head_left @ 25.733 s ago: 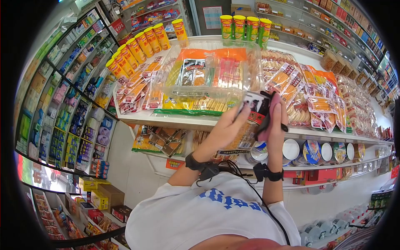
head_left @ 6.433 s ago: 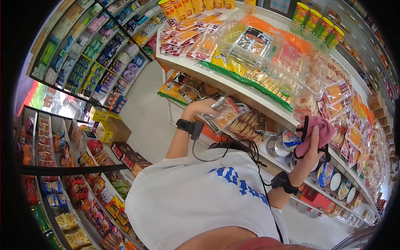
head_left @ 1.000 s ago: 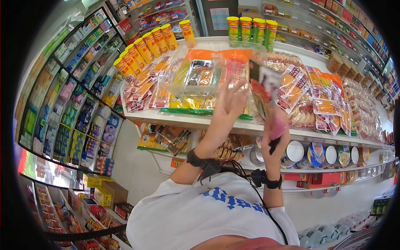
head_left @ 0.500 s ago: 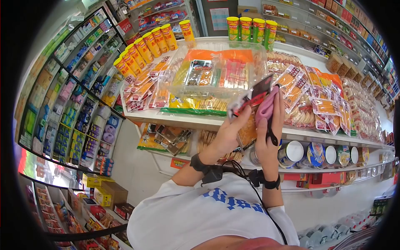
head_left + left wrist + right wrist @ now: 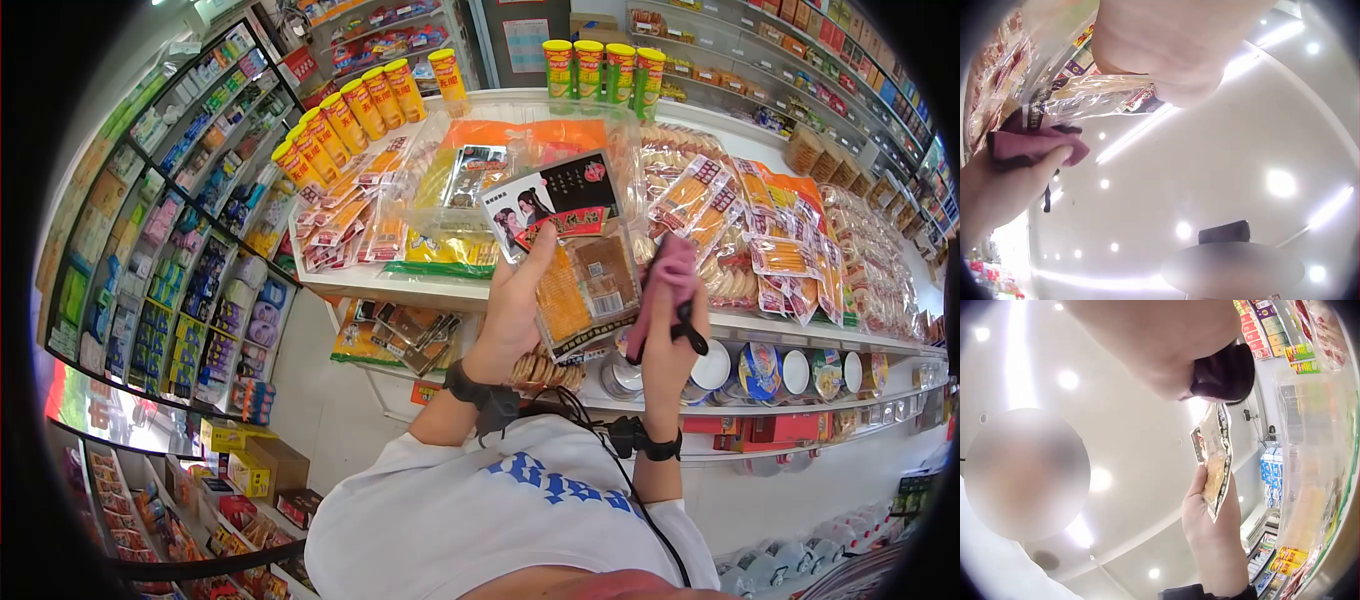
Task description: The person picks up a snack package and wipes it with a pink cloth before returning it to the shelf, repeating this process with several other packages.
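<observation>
Pinching the flat snack pack (image 5: 575,290) in the fingers of the left hand (image 5: 514,312) over the desk (image 5: 440,288) edge, long way pointing out and top tipped left, and gripping the pink cloth (image 5: 670,280) in the right hand (image 5: 668,365) just off its lower right side.

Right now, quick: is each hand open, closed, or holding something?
Left hand: holding the clear-fronted packet, thumb on its front.
Right hand: gripping the pink cloth.

The flat snack packet (image 5: 588,272) tilts, held just beside the bunched pink cloth (image 5: 671,277).
</observation>
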The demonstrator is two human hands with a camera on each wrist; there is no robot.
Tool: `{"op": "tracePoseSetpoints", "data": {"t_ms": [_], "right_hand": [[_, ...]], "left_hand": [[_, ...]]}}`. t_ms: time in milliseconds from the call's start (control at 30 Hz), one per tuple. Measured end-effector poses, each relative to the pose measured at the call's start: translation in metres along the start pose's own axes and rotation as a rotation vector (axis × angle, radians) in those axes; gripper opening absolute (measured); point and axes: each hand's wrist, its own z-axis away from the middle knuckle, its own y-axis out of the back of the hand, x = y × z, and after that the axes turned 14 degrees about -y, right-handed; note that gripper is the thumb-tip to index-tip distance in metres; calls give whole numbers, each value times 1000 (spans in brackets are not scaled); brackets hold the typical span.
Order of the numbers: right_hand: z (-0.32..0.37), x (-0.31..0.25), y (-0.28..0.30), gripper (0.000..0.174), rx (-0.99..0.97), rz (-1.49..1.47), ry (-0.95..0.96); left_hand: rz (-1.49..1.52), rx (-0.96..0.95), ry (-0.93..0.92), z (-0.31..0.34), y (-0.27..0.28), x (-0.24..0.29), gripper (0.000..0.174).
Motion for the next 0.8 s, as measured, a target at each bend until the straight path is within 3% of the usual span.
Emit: {"op": "tracePoseSetpoints", "data": {"t_ms": [67, 100, 167, 233, 300, 333, 433, 500, 567, 633, 667, 767, 800], "right_hand": [[12, -8, -3, 33, 48, -62, -100], [16, -10, -3, 38, -17, 1, -68], [23, -14, -3, 49, -145, 118, 7], [18, -23, -15, 50, -189, 305, 433], [14, -23, -11, 50, -186, 287, 398], [9, -24, -10, 50, -153, 291, 392], [-1, -27, -6, 46, -74, 303, 309], [-6, -26, -3, 44, -75, 327, 258], [-1, -28, -2, 38, -184, 420, 422], [8, -32, 0, 32, -296, 517, 577], [9, -35, -2, 28, -262, 511, 577], [-6, -21, -3, 31, -83, 382, 438], [-13, -16, -4, 35, -35, 304, 354]], "left_hand": [[-151, -70, 40, 1, 1, -3, 46], [-227, -105, 59, 2, 2, -5, 51], [-371, -426, -9, 21, 9, -17, 62], [-450, -639, -4, 27, 8, -17, 71], [-468, -741, 68, 26, 4, -10, 77], [-578, -859, -40, 22, 7, -11, 70], [-633, -925, 85, 19, 6, -21, 67], [-709, -944, 42, 20, -1, -18, 62], [-707, -959, 91, 20, -7, -12, 60], [-798, -935, -128, 29, 2, -17, 57], [-843, -920, -238, 32, 5, -19, 55], [-686, -921, 113, 20, 6, -19, 51], [-674, -832, 99, 20, -1, -15, 45]]}}
